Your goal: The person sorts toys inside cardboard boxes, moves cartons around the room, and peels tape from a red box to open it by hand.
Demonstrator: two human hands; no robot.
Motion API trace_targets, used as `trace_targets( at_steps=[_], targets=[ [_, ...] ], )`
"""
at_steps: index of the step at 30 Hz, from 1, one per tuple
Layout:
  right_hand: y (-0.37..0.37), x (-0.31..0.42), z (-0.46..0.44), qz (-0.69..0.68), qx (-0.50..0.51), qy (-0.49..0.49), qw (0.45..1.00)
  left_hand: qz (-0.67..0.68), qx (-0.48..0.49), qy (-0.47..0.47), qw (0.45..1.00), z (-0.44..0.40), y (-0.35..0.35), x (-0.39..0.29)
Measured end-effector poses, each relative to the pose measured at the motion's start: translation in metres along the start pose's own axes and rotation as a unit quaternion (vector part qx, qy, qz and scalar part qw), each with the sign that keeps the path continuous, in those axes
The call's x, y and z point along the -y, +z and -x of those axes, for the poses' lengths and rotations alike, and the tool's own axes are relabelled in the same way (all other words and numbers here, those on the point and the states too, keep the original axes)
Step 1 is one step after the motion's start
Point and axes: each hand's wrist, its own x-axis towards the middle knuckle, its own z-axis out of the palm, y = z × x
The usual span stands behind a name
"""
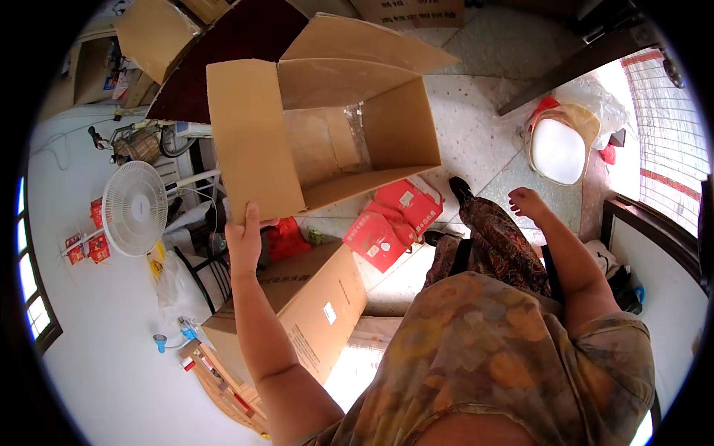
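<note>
A large open cardboard box (401, 119) is tilted toward me, its flaps folded out and its bare brown inside showing. My left hand (245, 238) grips the lower edge of the box's left flap, thumb on the near face and the other fingers hidden behind it. My right hand (526, 204) hangs out to the right, away from the box, its fingers loosely bent and holding nothing. Below the box, red printed packages (383, 234) lie on the floor near my feet.
Another closed cardboard box (327, 312) stands beside my left arm. A white fan (134, 208) and a bicycle (137, 141) are at the left. At the right is a white-seated chair (558, 151). My black shoe (461, 189) stands on the tiled floor.
</note>
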Motion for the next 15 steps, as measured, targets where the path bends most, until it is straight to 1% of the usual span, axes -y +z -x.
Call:
trace_targets(
  at_steps=[4, 6, 8, 9, 10, 11, 13, 14, 15],
  targets=[
    [-0.001, 0.005, 0.0, -0.018, 0.0, 0.009, 1.0, -0.02, 0.012, 0.016, 1.0, -0.015, 0.008, -0.008],
    [-0.002, -0.001, -0.004, -0.015, 0.001, -0.007, 1.0, -0.022, 0.009, 0.023, 0.999, -0.024, 0.011, -0.013],
    [-0.005, -0.016, -0.014, -0.038, 0.019, -0.021, 0.999, -0.118, 0.008, 0.003, 0.993, -0.036, 0.013, -0.017],
    [-0.009, -0.027, -0.024, -0.062, 0.032, -0.029, 0.997, -0.108, 0.001, 0.018, 0.994, -0.041, 0.015, -0.019],
    [-0.013, -0.046, -0.038, -0.072, 0.042, -0.068, 0.994, -0.126, -0.002, -0.007, 0.992, -0.046, 0.02, -0.02],
    [-0.016, -0.053, -0.047, -0.074, 0.034, -0.051, 0.995, -0.143, -0.006, -0.029, 0.989, -0.053, 0.024, -0.021],
    [-0.013, -0.038, -0.034, -0.046, -0.015, -0.01, 0.999, 0.045, -0.04, 0.025, 0.998, -0.072, 0.037, -0.004],
    [-0.016, -0.037, -0.031, -0.038, -0.013, -0.019, 0.999, 0.057, -0.047, 0.044, 0.996, -0.083, 0.041, 0.002],
    [-0.019, -0.044, -0.034, -0.056, -0.016, -0.028, 0.998, 0.038, -0.032, 0.027, 0.998, -0.093, 0.04, 0.008]
  ],
)
